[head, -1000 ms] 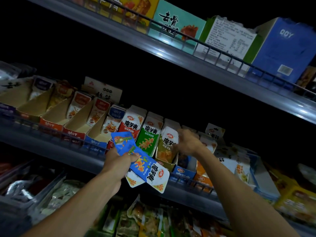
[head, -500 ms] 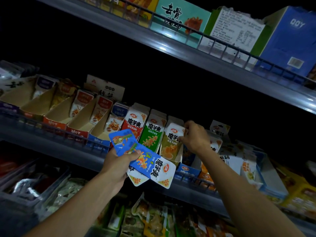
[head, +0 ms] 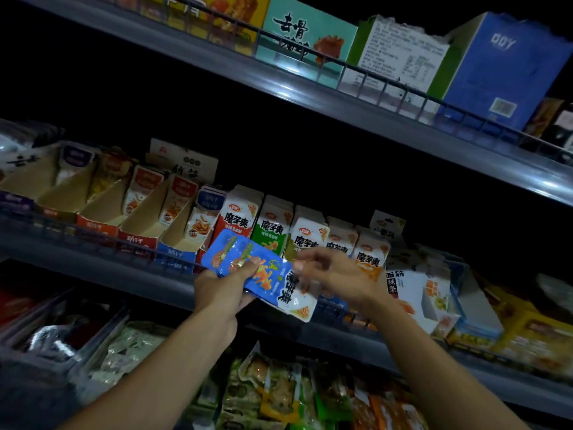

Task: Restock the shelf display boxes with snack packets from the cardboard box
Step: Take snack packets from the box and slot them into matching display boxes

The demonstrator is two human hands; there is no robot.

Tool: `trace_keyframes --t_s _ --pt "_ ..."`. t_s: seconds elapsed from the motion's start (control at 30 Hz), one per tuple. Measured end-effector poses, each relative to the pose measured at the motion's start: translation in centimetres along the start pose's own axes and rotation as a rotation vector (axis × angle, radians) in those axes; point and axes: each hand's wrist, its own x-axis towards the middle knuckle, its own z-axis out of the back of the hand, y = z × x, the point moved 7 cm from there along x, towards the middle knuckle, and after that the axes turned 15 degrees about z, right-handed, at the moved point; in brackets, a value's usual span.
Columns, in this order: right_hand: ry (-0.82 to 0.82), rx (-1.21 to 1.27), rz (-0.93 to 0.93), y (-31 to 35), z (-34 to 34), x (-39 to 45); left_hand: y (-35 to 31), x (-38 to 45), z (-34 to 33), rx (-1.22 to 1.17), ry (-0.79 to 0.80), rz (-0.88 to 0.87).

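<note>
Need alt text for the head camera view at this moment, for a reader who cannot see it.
A person's left hand grips a fanned stack of blue snack packets in front of a shop shelf, while the right hand reaches for the stack's upper edge. Behind stands a row of display boxes, some at the left nearly empty.
</note>
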Motion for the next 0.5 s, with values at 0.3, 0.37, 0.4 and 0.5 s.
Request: trace_keyframes --t_s 0.3,0.37,0.4,0.5 --pt "0.039 0.207 -0.08 -1.6 0.9 -2.9 -0.5 -1.4 -2.1 0.421 0.084 -0.074" --pt "0.027 0.169 -0.093 -1.5 1.8 -3.4 -0.8 -1.7 -2.3 0.485 0.098 -0.11" --pt "0.008 0.161 -0.105 -1.7 2.4 -3.6 -0.8 -1.9 -2.4 0.508 0.11 -0.109" --pt "-0.087 0.2 -0.114 -2.2 4.1 -4.2 0.0 -2.0 -3.3 0.501 0.194 -0.051"
